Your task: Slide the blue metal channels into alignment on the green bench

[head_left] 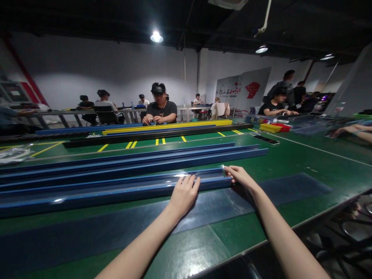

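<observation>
A long blue channel rail (116,190) lies across the green table in front of me, its open side facing up. My left hand (184,192) rests on the rail near its right end, palm down, fingers stretched over the near wall. At the rail's right end, my right hand (238,175) has its thumb and fingers closed at the corner. A small pale glint shows at those fingertips, too small to make out. Nearer to me, a flat dark translucent strip (209,209) lies on the table, partly beneath my forearms.
Two more blue rails (174,159) lie parallel just behind. Farther back are a black rail (162,135), a yellow rail (174,127) and a phone (266,139). Yellow and red trays (274,128) stand at the right. A co-worker (161,106) sits opposite; several other people work around.
</observation>
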Available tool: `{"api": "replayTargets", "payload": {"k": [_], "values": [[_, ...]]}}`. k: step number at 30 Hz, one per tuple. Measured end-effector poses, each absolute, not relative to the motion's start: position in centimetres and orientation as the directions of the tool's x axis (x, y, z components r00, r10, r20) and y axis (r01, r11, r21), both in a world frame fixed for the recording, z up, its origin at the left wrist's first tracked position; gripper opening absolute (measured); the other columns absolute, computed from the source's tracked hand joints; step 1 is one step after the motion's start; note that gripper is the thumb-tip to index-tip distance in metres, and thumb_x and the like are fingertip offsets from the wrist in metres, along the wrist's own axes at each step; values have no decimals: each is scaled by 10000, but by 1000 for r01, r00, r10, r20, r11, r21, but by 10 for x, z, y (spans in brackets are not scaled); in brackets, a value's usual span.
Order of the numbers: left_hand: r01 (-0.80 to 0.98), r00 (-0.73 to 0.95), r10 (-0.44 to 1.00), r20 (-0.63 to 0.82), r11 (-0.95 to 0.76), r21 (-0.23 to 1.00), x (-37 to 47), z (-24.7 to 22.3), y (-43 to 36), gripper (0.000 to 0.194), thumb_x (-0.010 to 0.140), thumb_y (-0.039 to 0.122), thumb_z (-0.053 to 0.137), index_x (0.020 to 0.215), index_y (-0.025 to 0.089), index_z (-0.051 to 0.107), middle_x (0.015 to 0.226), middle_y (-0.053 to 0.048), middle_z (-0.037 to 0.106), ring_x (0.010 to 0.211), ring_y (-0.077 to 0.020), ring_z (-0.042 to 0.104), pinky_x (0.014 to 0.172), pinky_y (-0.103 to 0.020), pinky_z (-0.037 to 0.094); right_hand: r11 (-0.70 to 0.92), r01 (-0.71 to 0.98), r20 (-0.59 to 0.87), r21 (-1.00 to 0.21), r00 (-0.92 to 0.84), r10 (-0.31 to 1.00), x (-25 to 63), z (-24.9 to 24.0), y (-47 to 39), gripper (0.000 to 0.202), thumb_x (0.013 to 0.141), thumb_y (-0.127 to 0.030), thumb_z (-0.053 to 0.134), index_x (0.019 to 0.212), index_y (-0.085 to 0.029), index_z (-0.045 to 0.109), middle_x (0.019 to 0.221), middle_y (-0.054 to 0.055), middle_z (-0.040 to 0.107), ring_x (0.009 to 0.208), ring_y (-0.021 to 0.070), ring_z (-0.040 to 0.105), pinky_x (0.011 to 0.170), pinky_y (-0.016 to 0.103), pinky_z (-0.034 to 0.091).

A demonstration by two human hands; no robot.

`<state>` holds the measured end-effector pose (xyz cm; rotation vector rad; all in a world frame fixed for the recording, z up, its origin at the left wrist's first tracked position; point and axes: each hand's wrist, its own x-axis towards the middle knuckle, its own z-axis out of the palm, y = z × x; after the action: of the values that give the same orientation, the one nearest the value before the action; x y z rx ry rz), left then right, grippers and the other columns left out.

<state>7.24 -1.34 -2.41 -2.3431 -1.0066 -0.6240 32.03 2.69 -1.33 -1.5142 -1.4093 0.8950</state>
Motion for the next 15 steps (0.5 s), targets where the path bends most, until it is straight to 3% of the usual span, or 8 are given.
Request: {"api": "replayTargets", "payload": {"k": [4, 15], "values": [[762, 614, 536, 579, -594, -257, 73, -22, -14, 300, 822, 156, 422, 1110, 144, 502, 1105, -109, 570, 998, -211, 516, 804, -351, 404, 77, 382, 116, -921, 80, 990, 321, -16, 23, 337, 587, -494, 571, 554, -165, 506, 492, -53, 461, 408, 52, 414, 388, 175, 344], [845, 471, 619, 628, -522, -118, 73, -22, -19, 263, 835, 258, 444, 1079, 202, 526, 1126, -73, 569, 1029, -217, 495, 826, -375, 386, 68, 330, 96, -942, 70, 993, 323, -16, 25, 334, 566, -475, 609, 553, -157, 509, 488, -55, 465, 395, 39, 388, 383, 172, 313]]}}
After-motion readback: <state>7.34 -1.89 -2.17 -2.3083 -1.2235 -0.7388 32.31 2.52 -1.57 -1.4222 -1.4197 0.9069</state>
